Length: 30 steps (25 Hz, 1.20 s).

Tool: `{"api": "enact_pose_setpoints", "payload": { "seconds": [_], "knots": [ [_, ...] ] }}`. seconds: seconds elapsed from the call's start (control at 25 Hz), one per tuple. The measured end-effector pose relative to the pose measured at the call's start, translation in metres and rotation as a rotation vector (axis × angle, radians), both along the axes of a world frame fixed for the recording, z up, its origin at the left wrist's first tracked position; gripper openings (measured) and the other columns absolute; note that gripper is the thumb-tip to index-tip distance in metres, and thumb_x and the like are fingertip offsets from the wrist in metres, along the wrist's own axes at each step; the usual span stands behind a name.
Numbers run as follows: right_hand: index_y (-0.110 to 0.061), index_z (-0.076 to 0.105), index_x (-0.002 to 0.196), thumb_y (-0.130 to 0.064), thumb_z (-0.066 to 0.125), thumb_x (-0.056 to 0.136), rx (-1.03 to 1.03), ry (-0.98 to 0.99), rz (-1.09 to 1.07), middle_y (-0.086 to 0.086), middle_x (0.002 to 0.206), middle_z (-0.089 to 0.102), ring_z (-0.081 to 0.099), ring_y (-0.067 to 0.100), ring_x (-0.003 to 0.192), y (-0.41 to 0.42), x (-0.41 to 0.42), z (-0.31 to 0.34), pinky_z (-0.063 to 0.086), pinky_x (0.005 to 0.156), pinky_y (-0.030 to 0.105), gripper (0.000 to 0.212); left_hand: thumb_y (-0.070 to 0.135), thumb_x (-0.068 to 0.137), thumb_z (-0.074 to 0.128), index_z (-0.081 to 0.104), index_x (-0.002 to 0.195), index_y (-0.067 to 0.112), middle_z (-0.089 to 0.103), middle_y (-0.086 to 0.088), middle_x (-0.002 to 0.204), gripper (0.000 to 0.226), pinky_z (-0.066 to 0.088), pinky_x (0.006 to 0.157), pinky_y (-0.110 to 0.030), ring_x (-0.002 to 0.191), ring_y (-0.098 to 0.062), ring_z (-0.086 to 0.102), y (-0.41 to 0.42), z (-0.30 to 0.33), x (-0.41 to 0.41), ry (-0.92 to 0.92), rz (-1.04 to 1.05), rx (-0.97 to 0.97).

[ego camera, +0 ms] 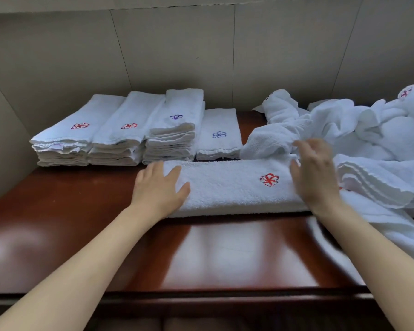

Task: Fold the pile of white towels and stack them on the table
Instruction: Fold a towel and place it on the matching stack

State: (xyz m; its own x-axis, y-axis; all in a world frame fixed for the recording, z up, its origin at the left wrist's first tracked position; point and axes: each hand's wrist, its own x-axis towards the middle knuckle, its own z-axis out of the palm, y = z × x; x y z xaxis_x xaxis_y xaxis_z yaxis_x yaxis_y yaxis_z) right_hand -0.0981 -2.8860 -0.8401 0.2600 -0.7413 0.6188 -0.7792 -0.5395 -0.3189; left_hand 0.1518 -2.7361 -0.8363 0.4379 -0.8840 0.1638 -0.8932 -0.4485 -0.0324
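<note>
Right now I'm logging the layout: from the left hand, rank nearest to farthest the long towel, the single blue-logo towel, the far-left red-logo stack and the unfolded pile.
From the left hand:
1. Long towel, under its fingers.
2. Single blue-logo towel, just behind, slightly right.
3. Far-left red-logo stack, back left; close to item 2, hard to separate.
4. Unfolded pile, far right.

- A beige panelled wall fills the view from ten through two o'clock, its thin vertical seams leaning with the wide lens.
- A pale side panel closes in at nine o'clock (it meets the back wall in a slanted corner seam).
- A dark strip runs along six o'clock; what it is cannot be told.
</note>
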Motion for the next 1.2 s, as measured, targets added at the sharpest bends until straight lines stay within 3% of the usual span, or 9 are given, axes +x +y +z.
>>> {"api": "enact_pose_setpoints", "payload": {
  "seconds": [0.12,0.28,0.44,0.6,0.68,0.76,0.88,1.04,1.2],
  "knots": [
    [-0.012,0.062,0.121,-0.024,0.048,0.093,0.082,0.258,0.331,0.014,0.126,0.058,0.052,0.033,0.118,0.020,0.033,-0.002,0.040,0.101,0.044,0.033,0.045,0.100,0.025,0.019,0.150,0.032,0.007,-0.005,0.159,0.052,0.006,0.116,-0.036,0.146,-0.018,0.005,-0.020,-0.009,-0.021,0.083,-0.206,0.040],
    [-0.036,0.027,0.146,-0.062,0.017,0.093,0.457,0.419,0.036,-0.005,0.158,0.017,0.011,0.011,0.145,0.018,0.022,-0.023,0.004,0.117,0.046,0.060,0.060,0.095,0.018,0.011,0.151,0.035,0.006,0.003,0.160,0.062,0.009,0.118,-0.038,0.147,-0.014,0.004,-0.026,-0.022,0.000,0.111,-0.179,0.125],
    [-0.034,0.020,0.149,-0.070,0.013,0.089,0.496,0.392,-0.148,0.005,0.160,0.007,0.002,0.018,0.147,0.025,0.020,-0.025,0.000,0.115,0.049,0.071,0.065,0.092,0.025,0.013,0.150,0.034,0.010,0.004,0.160,0.067,0.019,0.116,-0.042,0.146,-0.018,0.014,-0.008,-0.028,0.037,0.387,0.057,0.026],
    [-0.031,0.040,0.140,-0.066,0.011,0.088,0.396,0.316,-0.174,0.011,0.153,0.028,0.017,0.022,0.144,0.028,0.020,-0.034,0.005,0.112,0.049,0.068,0.078,0.075,0.035,0.057,0.122,0.013,0.058,-0.006,0.126,0.083,0.042,0.100,-0.044,0.116,-0.027,0.054,0.007,-0.028,0.041,0.639,0.204,-0.167],
    [-0.024,0.063,0.111,-0.053,0.015,0.086,0.200,0.193,-0.100,0.004,0.124,0.056,0.043,0.021,0.129,0.027,0.017,-0.039,0.015,0.109,0.051,0.061,0.057,0.085,0.050,0.058,0.115,-0.002,0.059,-0.014,0.120,0.067,0.046,0.095,-0.039,0.110,-0.033,0.054,0.006,-0.017,0.037,0.705,0.348,-0.239],
    [-0.015,0.066,0.087,-0.035,0.031,0.089,0.043,0.072,-0.034,0.002,0.097,0.063,0.056,0.024,0.112,0.031,0.013,-0.042,0.026,0.104,0.055,0.040,0.038,0.085,0.062,0.054,0.115,-0.006,0.059,-0.013,0.112,0.054,0.047,0.080,-0.033,0.100,-0.029,0.058,0.006,-0.003,0.030,0.867,0.371,-0.252],
    [-0.008,0.070,0.095,-0.015,0.055,0.088,0.067,-0.046,0.043,0.011,0.107,0.068,0.059,0.030,0.113,0.047,0.020,-0.040,0.034,0.099,0.059,0.019,0.026,0.062,0.074,0.061,0.097,-0.001,0.066,-0.015,0.100,0.046,0.055,0.074,-0.037,0.087,-0.029,0.065,0.010,0.026,0.021,1.103,0.218,-0.377],
    [-0.005,0.062,0.119,-0.019,0.064,0.089,0.158,-0.105,0.306,0.012,0.124,0.061,0.053,0.031,0.120,0.060,0.052,-0.004,0.041,0.098,0.046,0.033,0.017,0.075,0.068,0.061,0.100,0.004,0.065,-0.010,0.097,0.029,0.053,0.083,-0.042,0.090,-0.027,0.062,0.006,0.085,0.020,0.777,-0.007,-0.342],
    [-0.013,0.028,0.147,-0.028,0.076,0.079,0.314,-0.281,0.572,-0.008,0.143,0.034,0.035,0.006,0.126,0.059,0.097,0.094,0.023,0.104,0.017,0.084,0.012,0.079,0.067,0.055,0.089,0.007,0.057,-0.006,0.090,0.017,0.042,0.071,-0.032,0.086,-0.023,0.055,0.004,0.173,0.029,0.398,-0.216,-0.251]
  ]
}}
